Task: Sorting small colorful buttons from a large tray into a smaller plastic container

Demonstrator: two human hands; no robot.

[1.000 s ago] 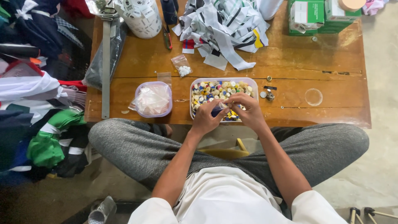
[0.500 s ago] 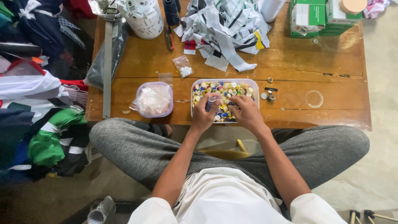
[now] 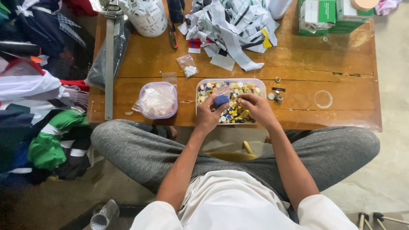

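left grip (image 3: 208, 114) holds small blue bag (image 3: 221, 100) over button tray (image 3: 203, 84).

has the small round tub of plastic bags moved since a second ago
No. The round tub sits in the same spot on the table, left of the tray of buttons.

Fabric scraps (image 3: 232, 30), green boxes (image 3: 328, 17), metal ruler (image 3: 109, 68), piled clothes (image 3: 34, 106).

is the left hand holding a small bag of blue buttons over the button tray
Yes, the left hand pinches a small bag of blue buttons above the button tray.
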